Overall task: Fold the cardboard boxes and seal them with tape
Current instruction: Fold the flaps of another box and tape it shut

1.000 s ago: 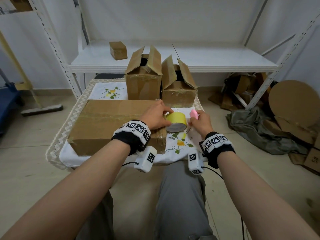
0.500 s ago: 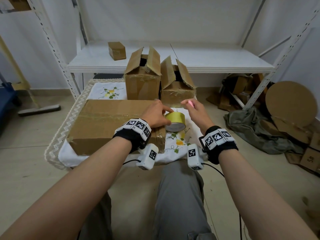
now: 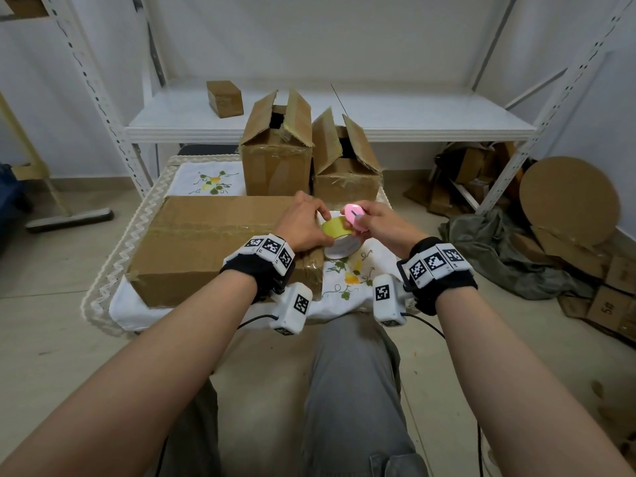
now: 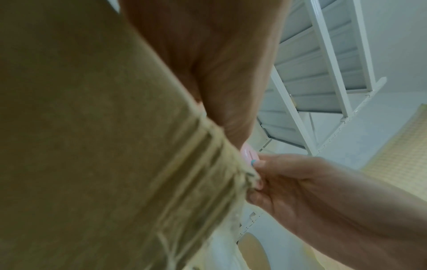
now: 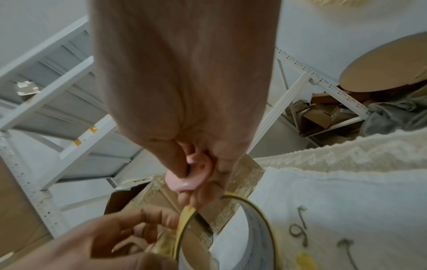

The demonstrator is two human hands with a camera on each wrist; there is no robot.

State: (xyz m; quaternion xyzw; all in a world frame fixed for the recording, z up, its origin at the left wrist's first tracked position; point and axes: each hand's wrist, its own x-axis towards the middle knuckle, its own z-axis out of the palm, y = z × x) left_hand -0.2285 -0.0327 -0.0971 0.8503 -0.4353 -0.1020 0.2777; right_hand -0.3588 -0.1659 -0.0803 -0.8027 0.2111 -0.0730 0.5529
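- sealing step judged in hand: tape about to be cut free beside the big box (image 3: 220, 242), which lay flat on the desk (image 3: 364, 280) with glossy tape already along its top seam.
- left hand (image 3: 303, 223) curled round the roll of tape (image 3: 339, 237), a yellowish ring with a white core, held at the box's right end.
- right hand (image 3: 382, 225) closed on a small pink cutter (image 3: 354, 215), smooth, rounded plastic, right at the roll's upper edge.
- next move probably called for a taut strip and a clean cut near the box corner.
- two smaller boxes (image 3: 277, 149) stood behind with flaps up, still unsealed; rough brown cardboard, creased.
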